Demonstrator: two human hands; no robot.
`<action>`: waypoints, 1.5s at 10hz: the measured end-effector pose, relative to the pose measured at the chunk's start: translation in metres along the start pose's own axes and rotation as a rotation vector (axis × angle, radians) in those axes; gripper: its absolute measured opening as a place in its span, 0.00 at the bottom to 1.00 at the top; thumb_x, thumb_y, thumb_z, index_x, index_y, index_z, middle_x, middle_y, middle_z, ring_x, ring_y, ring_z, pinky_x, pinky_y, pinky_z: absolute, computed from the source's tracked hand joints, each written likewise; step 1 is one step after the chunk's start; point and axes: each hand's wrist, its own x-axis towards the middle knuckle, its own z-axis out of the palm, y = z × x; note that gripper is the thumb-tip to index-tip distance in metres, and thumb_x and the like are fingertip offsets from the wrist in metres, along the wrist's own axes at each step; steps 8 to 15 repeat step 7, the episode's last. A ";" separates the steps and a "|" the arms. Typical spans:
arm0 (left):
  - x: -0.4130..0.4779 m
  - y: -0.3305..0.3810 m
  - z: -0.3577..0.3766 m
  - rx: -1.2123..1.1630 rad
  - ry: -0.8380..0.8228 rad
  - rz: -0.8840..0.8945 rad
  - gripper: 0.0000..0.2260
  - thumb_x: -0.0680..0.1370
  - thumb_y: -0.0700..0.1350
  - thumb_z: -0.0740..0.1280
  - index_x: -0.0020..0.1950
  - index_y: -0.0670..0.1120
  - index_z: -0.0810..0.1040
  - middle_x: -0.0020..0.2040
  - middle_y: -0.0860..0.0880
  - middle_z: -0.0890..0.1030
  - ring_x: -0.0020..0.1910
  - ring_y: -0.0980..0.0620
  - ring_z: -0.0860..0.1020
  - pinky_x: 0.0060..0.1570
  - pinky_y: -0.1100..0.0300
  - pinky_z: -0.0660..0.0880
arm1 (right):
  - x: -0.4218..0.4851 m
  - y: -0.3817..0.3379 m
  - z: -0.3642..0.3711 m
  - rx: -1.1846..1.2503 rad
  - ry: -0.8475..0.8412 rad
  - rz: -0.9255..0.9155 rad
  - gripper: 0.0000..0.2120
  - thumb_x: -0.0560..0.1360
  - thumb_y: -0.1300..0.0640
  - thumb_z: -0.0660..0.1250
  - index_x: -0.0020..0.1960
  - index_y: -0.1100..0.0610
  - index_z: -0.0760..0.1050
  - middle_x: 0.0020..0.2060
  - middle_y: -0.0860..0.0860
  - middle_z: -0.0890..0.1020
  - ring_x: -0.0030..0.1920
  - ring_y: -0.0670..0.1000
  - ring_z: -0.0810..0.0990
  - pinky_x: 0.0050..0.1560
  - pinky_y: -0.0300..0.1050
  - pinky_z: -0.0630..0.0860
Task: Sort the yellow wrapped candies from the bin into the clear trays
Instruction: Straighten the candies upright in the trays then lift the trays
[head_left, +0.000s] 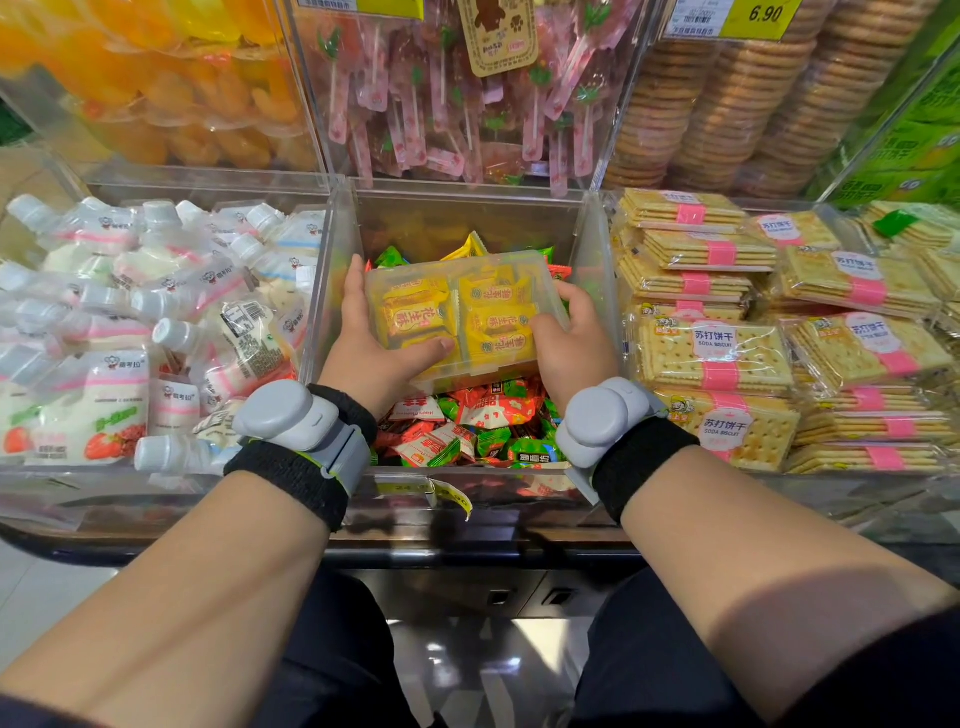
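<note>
Head view only. At frame centre, a clear tray (447, 265) held above the clear bin (332, 291), long axis running left to right across the picture, right end turned slightly toward the top of the frame. Packed inside in two columns, labels up: yellow wrapped candies (498, 325). Left hand (374, 353) at the tray's left end, fingers straight along the left wall toward the upper part of the frame, thumb laid flat across the near-left candies, pinching that end. Right hand (571, 353) at the lower-right corner, fingers curled round the right wall, gripping, tips partly out of sight. Tray therefore directly between the two hands, touching both, neither hand free. Beneath and around the tray in the bin, mixed red, green and white candies (467, 421), showing mostly below the tray's near edge. Just past the far rim, upper centre, one loose yellow candy (470, 248) poking up, roughly midway between the hands, neither plainly nearer. Judged: tray close to full. Next, probably either setting the tray aside or freeing one hand for that loose piece, leaving the other to carry the tray alone by one end, with some risk of tipping. Left of the bin, white drink pouches (130, 312); right of the bin, soda biscuit packs (717, 353).
</note>
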 end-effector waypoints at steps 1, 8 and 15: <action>0.000 -0.001 0.000 -0.008 0.006 -0.003 0.49 0.64 0.49 0.77 0.75 0.57 0.48 0.65 0.60 0.63 0.52 0.74 0.66 0.42 0.86 0.63 | 0.000 -0.001 0.001 0.000 0.016 -0.008 0.16 0.74 0.52 0.58 0.61 0.42 0.67 0.40 0.49 0.79 0.34 0.52 0.75 0.30 0.43 0.68; -0.007 0.015 0.000 0.009 0.049 0.046 0.47 0.67 0.47 0.76 0.75 0.55 0.47 0.74 0.54 0.57 0.70 0.60 0.60 0.65 0.65 0.61 | 0.001 -0.003 0.005 -0.098 0.083 -0.177 0.25 0.74 0.56 0.59 0.71 0.50 0.60 0.71 0.51 0.65 0.68 0.53 0.64 0.67 0.50 0.62; -0.007 0.015 0.000 0.009 0.049 0.046 0.47 0.67 0.47 0.76 0.75 0.55 0.47 0.74 0.54 0.57 0.70 0.60 0.60 0.65 0.65 0.61 | 0.001 -0.003 0.005 -0.098 0.083 -0.177 0.25 0.74 0.56 0.59 0.71 0.50 0.60 0.71 0.51 0.65 0.68 0.53 0.64 0.67 0.50 0.62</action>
